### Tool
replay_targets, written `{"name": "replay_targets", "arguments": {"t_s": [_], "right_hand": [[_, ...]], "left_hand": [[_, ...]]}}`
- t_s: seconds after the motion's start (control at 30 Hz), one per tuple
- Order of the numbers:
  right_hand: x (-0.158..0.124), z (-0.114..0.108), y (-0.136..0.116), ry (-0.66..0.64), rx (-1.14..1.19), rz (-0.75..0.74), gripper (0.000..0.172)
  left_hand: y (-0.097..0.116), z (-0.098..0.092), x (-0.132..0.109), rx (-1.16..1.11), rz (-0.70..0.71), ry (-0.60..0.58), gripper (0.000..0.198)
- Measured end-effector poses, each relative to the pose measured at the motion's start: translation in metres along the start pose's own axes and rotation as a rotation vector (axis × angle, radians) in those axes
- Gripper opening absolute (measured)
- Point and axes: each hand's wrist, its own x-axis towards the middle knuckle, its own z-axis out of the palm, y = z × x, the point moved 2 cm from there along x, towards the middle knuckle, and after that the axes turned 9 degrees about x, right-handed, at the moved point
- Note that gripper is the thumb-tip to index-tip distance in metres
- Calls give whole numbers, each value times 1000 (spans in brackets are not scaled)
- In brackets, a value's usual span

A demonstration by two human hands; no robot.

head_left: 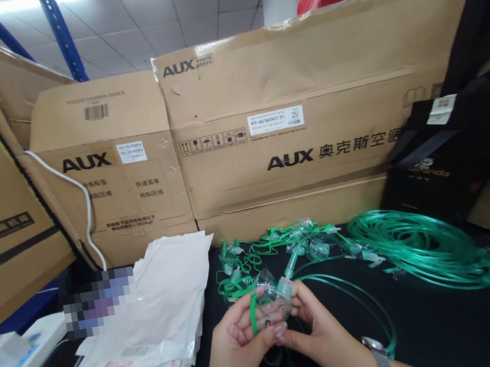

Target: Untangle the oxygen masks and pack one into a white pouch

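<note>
Both of my hands hold a clear oxygen mask [270,295] over the black table. My left hand [243,328] is closed round its left side, where a green elastic strap [253,313] runs over the fingers. My right hand [312,316] grips the right side near the pale connector [284,287], and both thumbs meet at the lower edge. A clear stem [292,260] extends up from the connector. Green tubing [361,292] curves from behind the mask round towards my right wrist. Part of the mask is hidden by my fingers.
More masks with green straps [248,258] lie tangled behind my hands. A large coil of green tubing [425,247] is at the right, and a stack of white packaging bags [154,311] at the left. Cardboard boxes [292,182] wall the back. A power strip [25,358] sits far left.
</note>
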Motion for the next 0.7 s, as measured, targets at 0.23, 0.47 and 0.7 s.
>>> {"name": "replay_targets", "arguments": {"t_s": [0.23, 0.47, 0.7], "right_hand": [[-3, 0, -5, -28, -53, -24, 29], [-3, 2, -7, -5, -74, -13, 30], [-2, -1, 2, 19, -45, 59, 33]], "left_hand": [[9, -1, -3, -3, 67, -8, 38], [7, 1, -5, 10, 60, -25, 37], [8, 1, -6, 47, 22, -60, 39]]}}
